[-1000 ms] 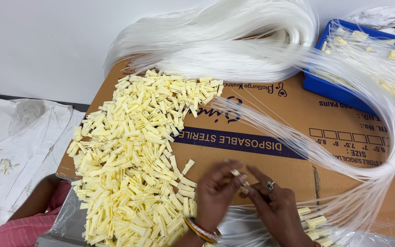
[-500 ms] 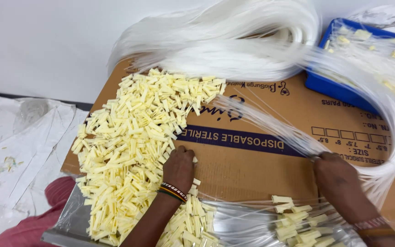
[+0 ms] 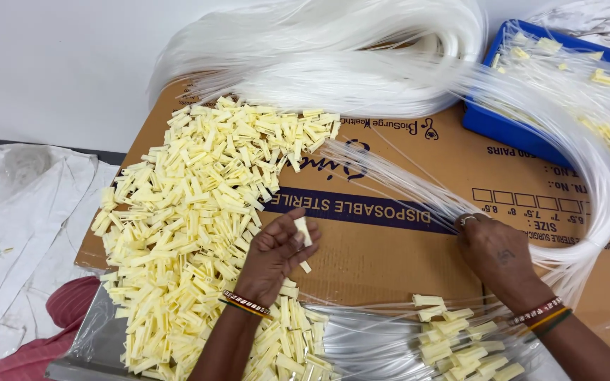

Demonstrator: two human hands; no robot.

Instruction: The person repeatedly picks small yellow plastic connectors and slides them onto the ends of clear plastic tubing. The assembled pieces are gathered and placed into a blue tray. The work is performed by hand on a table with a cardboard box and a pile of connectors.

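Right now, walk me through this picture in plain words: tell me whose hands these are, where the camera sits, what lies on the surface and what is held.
There is no machine here: a person works with two bare hands, and the one camera sits on that person's head, looking down. A flattened brown cardboard box serves as the work surface. On it lies a big heap of small pale yellow plastic pieces, and a thick bundle of thin clear tubes curves across the top and down the right side. The left hand holds one yellow piece in its fingertips. The right hand pinches the thin tubes against the cardboard. A blue tray at the upper right holds more tubes with yellow ends. White cloth lies at the left.
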